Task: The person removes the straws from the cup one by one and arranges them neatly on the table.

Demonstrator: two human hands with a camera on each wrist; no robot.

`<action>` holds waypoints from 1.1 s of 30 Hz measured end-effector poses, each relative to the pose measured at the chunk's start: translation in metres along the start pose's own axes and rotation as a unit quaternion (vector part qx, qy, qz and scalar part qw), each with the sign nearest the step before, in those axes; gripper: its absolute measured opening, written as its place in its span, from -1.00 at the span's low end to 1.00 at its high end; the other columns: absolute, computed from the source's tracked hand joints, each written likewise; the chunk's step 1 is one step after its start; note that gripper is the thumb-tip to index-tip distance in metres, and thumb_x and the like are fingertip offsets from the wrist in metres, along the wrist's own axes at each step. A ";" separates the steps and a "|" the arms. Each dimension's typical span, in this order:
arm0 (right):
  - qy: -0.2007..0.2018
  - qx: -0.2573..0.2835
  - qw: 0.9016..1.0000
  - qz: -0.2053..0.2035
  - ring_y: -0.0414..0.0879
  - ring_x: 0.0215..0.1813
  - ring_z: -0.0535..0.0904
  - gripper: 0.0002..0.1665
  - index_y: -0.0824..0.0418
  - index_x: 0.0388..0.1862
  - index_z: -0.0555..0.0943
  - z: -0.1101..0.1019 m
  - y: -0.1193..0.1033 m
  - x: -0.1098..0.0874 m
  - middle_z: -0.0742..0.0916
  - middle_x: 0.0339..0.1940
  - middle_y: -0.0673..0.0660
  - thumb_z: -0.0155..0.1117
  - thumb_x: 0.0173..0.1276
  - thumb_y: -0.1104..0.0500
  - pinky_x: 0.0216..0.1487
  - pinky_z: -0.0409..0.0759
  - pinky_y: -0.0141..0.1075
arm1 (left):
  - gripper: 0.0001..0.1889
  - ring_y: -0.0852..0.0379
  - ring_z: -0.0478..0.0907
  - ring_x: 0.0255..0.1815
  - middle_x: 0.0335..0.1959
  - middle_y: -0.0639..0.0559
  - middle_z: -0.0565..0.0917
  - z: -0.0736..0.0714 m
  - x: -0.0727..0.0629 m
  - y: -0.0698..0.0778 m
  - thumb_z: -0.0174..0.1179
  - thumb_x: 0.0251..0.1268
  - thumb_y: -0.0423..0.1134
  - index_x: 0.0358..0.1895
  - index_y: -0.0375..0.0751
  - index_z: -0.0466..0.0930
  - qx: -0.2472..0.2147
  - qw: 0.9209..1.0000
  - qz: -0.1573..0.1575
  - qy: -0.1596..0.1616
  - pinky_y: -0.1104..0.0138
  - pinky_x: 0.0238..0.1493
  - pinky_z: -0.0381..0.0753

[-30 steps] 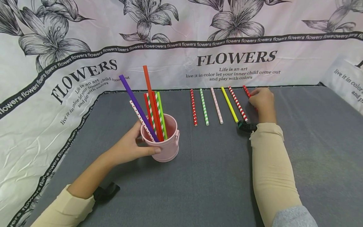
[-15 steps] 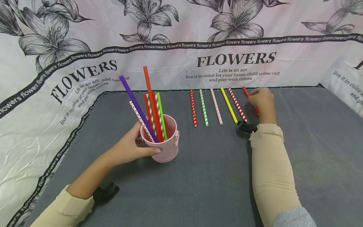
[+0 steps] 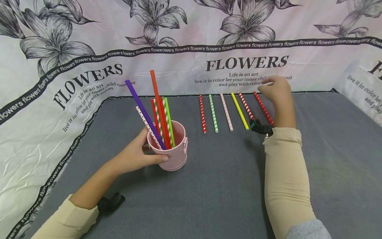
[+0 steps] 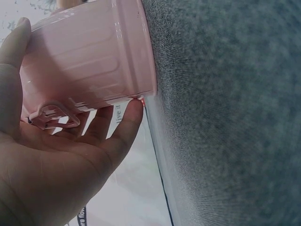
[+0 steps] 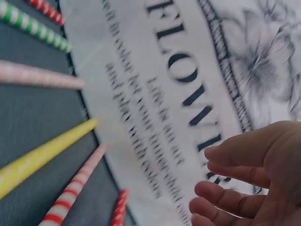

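Pink bucket (image 3: 176, 157) is standing on the grey-covered bench (image 3: 191, 202), left of centre. Left hand (image 3: 140, 154) is gripping it, thumb across the front, fingers wrapping around the far side. Small side loop (image 4: 54, 115) is showing by the palm in the left wrist view.

Bucket is holding straws, all leaning leftward: purple straw (image 3: 142, 108), white straw with red dots (image 3: 148, 126), short red straw (image 3: 154, 109), tall orange-red straw (image 3: 156, 88), lime-green straw (image 3: 169, 116). Green-and-white striping is showing both sides of the orange-red one; can't tell how many straws that is.

Six more are lying in a row on the bench, left to right: red dotted straw (image 3: 202, 114), green striped straw (image 3: 213, 113), pale pink straw (image 3: 226, 112), yellow straw (image 3: 240, 111), red striped straw (image 3: 246, 106), second red dotted straw (image 3: 263, 108).

Right hand (image 3: 277, 89) is hovering by that last one, fingers loosely bent, grasping nothing.

Backdrop (image 3: 179, 71) is reading "FLOWERS / Life is an art / live it in color let your inner child come out / and play with colors"; right hand is covering part. Black band (image 3: 194, 48) is repeating "flowers".
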State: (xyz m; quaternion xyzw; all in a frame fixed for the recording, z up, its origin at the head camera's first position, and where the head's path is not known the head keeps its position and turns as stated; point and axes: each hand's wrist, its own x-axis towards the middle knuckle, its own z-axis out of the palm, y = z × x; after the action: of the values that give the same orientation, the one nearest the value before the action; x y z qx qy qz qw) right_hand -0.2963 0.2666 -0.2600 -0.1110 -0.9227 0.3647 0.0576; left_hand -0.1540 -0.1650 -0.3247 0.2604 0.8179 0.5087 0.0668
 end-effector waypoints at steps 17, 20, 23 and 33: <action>-0.179 -0.036 0.943 -0.277 0.19 0.13 0.56 -0.65 0.36 0.14 0.60 0.050 -0.029 -0.057 0.68 0.05 0.30 0.16 0.49 0.19 0.12 0.52 0.11 | 0.24 -0.29 0.09 0.52 0.52 -0.16 0.10 -0.029 -0.006 -0.008 0.57 0.03 -0.09 0.60 -0.03 -0.26 0.068 0.995 -0.033 -0.072 -0.30 0.33 0.24; -0.208 0.040 0.920 -0.331 0.09 0.07 0.60 -0.68 0.34 0.12 0.62 0.067 -0.045 -0.071 0.71 0.00 0.23 0.21 0.49 0.20 0.14 0.54 0.02 | 0.24 -0.31 0.07 0.53 0.53 -0.17 0.09 -0.030 -0.008 -0.010 0.57 0.04 -0.08 0.60 -0.05 -0.25 0.073 0.994 -0.030 -0.074 -0.33 0.33 0.21; -0.219 0.121 0.895 -0.368 0.00 -0.09 0.62 -0.75 0.32 0.03 0.66 0.083 -0.070 -0.087 0.73 -0.13 0.16 0.25 0.47 0.21 0.01 0.60 -0.11 | 0.22 -0.32 0.06 0.53 0.54 -0.16 0.10 -0.030 -0.010 -0.010 0.56 0.04 -0.07 0.60 -0.05 -0.24 0.073 0.994 -0.028 -0.077 -0.34 0.31 0.21; -0.263 0.101 0.870 -0.405 -0.14 -0.29 0.62 -0.87 0.20 -0.16 0.76 0.108 -0.136 -0.125 0.76 -0.32 -0.02 0.38 0.39 0.18 -0.18 0.63 -0.29 | 0.20 -0.36 0.04 0.53 0.58 -0.18 0.04 -0.033 -0.015 -0.012 0.54 0.08 -0.04 0.61 0.01 -0.23 0.079 0.993 -0.027 -0.079 -0.37 0.29 0.21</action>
State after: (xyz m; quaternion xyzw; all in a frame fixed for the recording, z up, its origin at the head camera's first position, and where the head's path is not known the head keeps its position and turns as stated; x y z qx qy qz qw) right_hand -0.2173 0.0676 -0.2482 0.3790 -0.8259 0.4161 -0.0340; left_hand -0.1577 -0.2025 -0.3220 0.2815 0.8543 0.4189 0.1242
